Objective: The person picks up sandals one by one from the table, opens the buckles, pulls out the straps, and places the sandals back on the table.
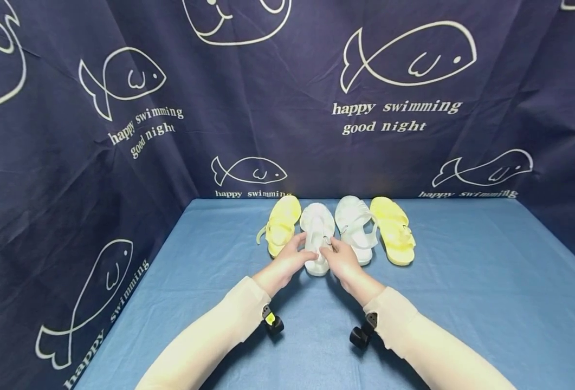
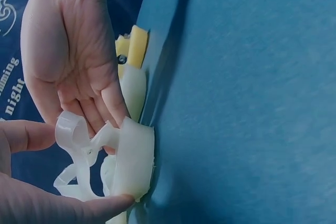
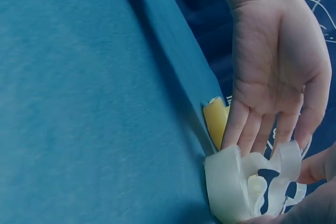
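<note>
Pale sleeves point(image 1: 228, 317) reached forward, a black device point(image 1: 360, 337) at each cuff; beyond them both hands held one white sandal point(image 1: 318, 230), the left hand point(image 1: 286, 261) with its thumb over the straps and its fingers along the left side, the right hand point(image 1: 344, 264) doing likewise from the right; each grip looked loose, thumb and fingers spread fairly wide about the sandal; it sat on the blue table point(image 1: 467, 303), between a yellow sandal point(image 1: 287, 214) at its left and another white sandal point(image 1: 349, 211) at its right; farther right lay a second yellow sandal point(image 1: 393, 233); behind hung a dark blue curtain point(image 1: 287, 108) printed with fish and lettering.
</note>
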Available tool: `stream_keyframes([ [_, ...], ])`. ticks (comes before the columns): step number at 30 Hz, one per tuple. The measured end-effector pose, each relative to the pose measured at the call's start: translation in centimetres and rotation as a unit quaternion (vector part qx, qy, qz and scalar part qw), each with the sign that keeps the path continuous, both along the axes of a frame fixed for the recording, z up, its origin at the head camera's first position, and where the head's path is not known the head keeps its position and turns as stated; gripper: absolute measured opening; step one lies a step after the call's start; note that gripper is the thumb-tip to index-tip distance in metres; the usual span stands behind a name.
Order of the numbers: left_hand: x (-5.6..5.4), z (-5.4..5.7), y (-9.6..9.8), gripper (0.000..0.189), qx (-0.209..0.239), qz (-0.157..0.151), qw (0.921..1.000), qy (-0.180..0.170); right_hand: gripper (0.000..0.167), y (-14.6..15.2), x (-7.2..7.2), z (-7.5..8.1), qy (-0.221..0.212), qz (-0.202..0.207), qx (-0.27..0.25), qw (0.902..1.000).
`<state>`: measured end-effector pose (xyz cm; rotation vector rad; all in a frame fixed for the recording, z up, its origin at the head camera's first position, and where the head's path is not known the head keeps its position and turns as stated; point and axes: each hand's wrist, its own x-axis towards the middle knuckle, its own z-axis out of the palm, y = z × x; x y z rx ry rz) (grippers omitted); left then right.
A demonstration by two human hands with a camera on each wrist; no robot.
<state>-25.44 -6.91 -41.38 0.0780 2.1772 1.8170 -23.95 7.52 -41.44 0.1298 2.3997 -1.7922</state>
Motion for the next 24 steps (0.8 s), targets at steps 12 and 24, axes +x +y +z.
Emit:
stream_keyframes([
  [12,1.9,0.0,0.1,0.072,-0.026,0.012,0.9996,-0.005,0.059,0.9,2.0,0.1,-0.019,-0.003,-0.035,0.9992],
  [24,3.7,0.0,-0.1,0.07,-0.006,0.005,0.9999,-0.007,0.057,0.7,4.1,0.4,-0.02,-0.017,-0.067,0.9974],
])
